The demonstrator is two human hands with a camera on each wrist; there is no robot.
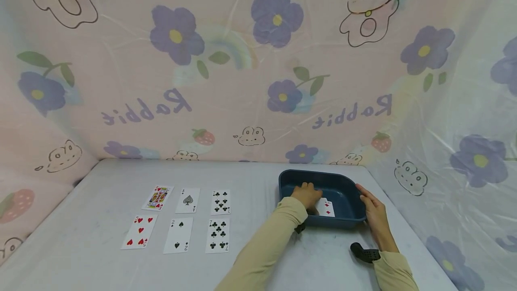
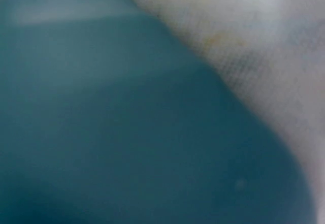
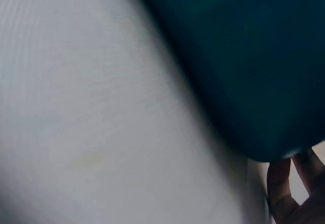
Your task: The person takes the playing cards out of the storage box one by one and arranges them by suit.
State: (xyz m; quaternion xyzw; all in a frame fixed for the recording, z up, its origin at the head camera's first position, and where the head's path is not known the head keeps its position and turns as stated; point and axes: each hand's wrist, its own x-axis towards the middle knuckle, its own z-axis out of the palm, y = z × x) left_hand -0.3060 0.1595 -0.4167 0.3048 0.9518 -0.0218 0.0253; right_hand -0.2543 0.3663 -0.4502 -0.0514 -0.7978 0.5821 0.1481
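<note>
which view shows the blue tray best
The head view: the whole blue tray shows, with both hands at it and a diamond card inside. Both wrist views show only a blurred blue wall up close.

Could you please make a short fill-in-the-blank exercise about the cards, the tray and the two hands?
1. The laid-out cards form ___ rows of three.
2. The left hand reaches into the blue ___.
3. The right hand rests on the tray's right ___.
4. The card in the tray shows red ___.

Missing words: two; tray; rim; diamonds
</note>
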